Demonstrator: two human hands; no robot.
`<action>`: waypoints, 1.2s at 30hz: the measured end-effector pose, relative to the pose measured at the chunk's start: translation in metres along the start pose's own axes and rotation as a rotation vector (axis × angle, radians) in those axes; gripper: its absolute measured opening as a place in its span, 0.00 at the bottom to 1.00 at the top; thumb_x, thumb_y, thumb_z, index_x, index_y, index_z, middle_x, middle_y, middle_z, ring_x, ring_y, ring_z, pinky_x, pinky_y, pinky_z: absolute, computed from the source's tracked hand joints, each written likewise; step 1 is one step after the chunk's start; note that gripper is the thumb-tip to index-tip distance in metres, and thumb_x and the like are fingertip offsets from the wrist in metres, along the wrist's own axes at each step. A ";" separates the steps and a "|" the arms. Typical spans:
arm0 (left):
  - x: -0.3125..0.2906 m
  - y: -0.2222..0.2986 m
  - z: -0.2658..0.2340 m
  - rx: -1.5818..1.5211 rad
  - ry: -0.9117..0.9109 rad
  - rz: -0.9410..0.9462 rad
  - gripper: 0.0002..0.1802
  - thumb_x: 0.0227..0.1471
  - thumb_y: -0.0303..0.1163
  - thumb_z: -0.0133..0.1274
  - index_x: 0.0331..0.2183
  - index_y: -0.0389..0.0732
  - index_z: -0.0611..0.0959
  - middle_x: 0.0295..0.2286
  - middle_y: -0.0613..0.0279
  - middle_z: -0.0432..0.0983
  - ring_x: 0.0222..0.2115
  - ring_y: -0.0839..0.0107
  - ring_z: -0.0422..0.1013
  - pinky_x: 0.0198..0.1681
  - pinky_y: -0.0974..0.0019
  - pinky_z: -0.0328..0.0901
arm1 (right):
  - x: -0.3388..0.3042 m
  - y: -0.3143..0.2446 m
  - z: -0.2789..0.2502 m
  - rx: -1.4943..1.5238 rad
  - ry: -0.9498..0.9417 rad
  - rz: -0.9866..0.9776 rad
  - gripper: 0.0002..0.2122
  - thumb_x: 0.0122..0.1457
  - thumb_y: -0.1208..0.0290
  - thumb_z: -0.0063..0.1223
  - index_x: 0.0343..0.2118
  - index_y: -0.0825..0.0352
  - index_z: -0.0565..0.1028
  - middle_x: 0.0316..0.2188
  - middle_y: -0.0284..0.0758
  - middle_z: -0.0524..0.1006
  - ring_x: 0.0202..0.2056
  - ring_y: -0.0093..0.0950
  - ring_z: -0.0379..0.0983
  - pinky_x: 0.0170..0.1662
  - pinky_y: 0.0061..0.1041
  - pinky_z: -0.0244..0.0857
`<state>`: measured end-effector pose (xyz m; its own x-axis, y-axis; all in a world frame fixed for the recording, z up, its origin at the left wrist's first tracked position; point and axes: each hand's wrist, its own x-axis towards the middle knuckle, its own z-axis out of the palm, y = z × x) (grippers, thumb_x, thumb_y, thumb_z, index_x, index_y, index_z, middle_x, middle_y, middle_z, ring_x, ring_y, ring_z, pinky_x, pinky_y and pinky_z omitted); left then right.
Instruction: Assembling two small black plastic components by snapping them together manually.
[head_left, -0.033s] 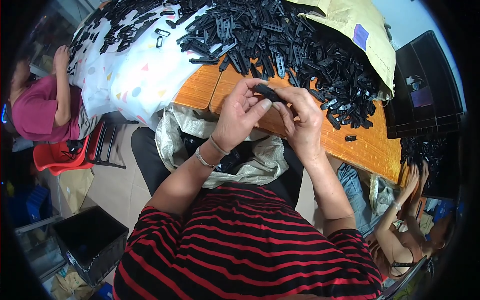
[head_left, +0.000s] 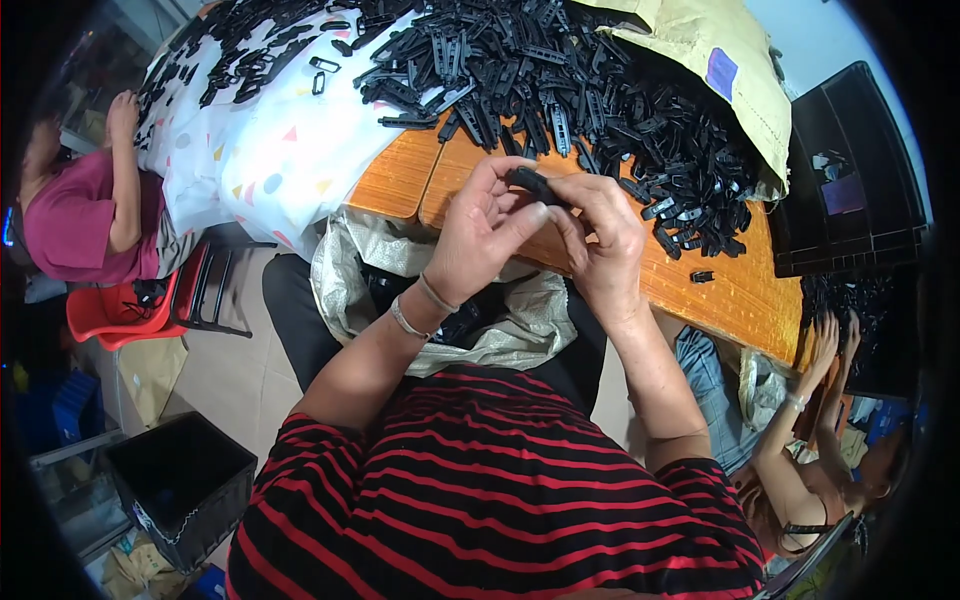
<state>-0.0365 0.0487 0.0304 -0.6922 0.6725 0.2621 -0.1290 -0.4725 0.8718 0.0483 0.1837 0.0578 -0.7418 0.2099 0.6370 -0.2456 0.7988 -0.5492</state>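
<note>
A small, elongated black plastic part (head_left: 532,183) is held up between my two hands, over the near edge of the wooden table (head_left: 480,165). My left hand (head_left: 487,222) pinches its left end with thumb and fingers. From the other side my right hand (head_left: 603,232) grips it between thumb and bent fingers, which hide part of it. Beyond my hands lies a big heap of similar long black parts (head_left: 500,70). To its right, shorter black pieces (head_left: 690,160) are piled, and one loose piece (head_left: 703,277) lies nearer the table edge.
An open woven sack (head_left: 540,325) with black parts inside is at my lap. Patterned white sheeting (head_left: 270,150) covers the table's left. One person (head_left: 90,215) sits left; another person's hands (head_left: 825,345) work at right. A black crate (head_left: 185,480) stands lower left.
My left thumb shifts slightly on the black part, and the part tilts a little. At right, the other person's hands move slightly. Otherwise the scene looks the same.
</note>
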 end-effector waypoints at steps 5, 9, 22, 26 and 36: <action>-0.005 0.011 0.007 0.108 0.024 0.078 0.21 0.55 0.19 0.53 0.50 0.34 0.67 0.43 0.56 0.73 0.45 0.73 0.71 0.51 0.70 0.66 | -0.001 -0.014 0.001 0.078 0.009 0.164 0.20 0.47 0.81 0.63 0.45 0.67 0.73 0.37 0.40 0.75 0.30 0.32 0.76 0.29 0.27 0.70; -0.007 0.025 0.002 0.393 -0.017 0.106 0.17 0.55 0.19 0.53 0.47 0.32 0.70 0.41 0.57 0.76 0.40 0.73 0.74 0.47 0.71 0.68 | -0.006 -0.009 0.001 0.091 -0.118 0.198 0.21 0.49 0.78 0.64 0.47 0.68 0.70 0.36 0.41 0.74 0.30 0.35 0.76 0.30 0.28 0.70; -0.027 0.020 -0.013 0.330 0.041 -0.122 0.12 0.52 0.24 0.58 0.40 0.36 0.77 0.32 0.64 0.77 0.34 0.79 0.73 0.38 0.74 0.68 | -0.019 0.000 0.009 0.109 -0.353 0.162 0.16 0.50 0.71 0.64 0.40 0.68 0.73 0.28 0.40 0.76 0.31 0.35 0.76 0.32 0.28 0.68; -0.036 0.038 -0.043 0.958 -0.263 0.002 0.07 0.47 0.27 0.60 0.30 0.36 0.81 0.29 0.58 0.77 0.29 0.70 0.75 0.34 0.71 0.69 | -0.034 0.004 -0.011 0.065 -0.519 0.043 0.10 0.52 0.71 0.63 0.34 0.69 0.76 0.29 0.40 0.77 0.30 0.35 0.76 0.34 0.30 0.69; 0.049 0.001 -0.038 1.444 -0.128 0.231 0.08 0.51 0.29 0.55 0.36 0.40 0.81 0.31 0.55 0.77 0.33 0.53 0.74 0.35 0.57 0.68 | 0.001 0.083 -0.055 -0.579 -0.191 0.283 0.08 0.52 0.74 0.60 0.34 0.69 0.77 0.33 0.42 0.75 0.31 0.44 0.76 0.35 0.35 0.70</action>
<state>-0.0972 0.0598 0.0282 -0.5221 0.7441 0.4167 0.8336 0.3420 0.4338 0.0617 0.2811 0.0430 -0.8387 0.3949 0.3749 0.3098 0.9123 -0.2679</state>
